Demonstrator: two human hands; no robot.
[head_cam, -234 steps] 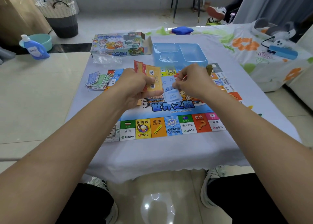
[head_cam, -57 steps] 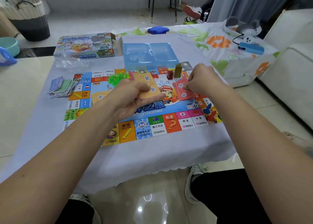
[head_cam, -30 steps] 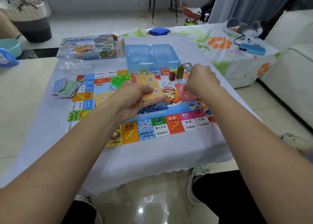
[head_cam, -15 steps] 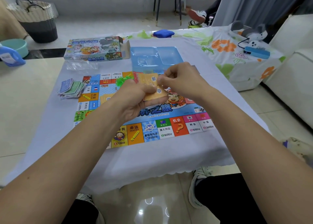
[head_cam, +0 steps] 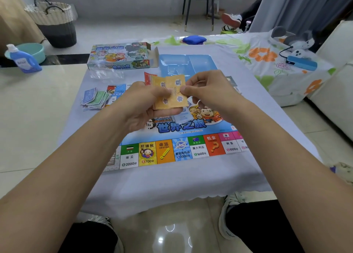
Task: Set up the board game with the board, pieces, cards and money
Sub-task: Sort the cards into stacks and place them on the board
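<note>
The colourful game board lies flat on the white-clothed table. Above its middle my left hand grips a stack of orange cards, with a red card showing behind it. My right hand pinches the top orange card at its right edge. A loose pile of paper money lies to the left of the board. A pale blue card rests on the board under my hands. The playing pieces are hidden behind my hands.
The game box and a blue plastic tray sit at the table's far end. A floral-covered surface with a blue device stands to the right. On the floor at left stand a detergent bottle and a basket.
My right hand left the red cards on the board's right side and came to the orange stack in my left hand, where it now pinches the top card.
</note>
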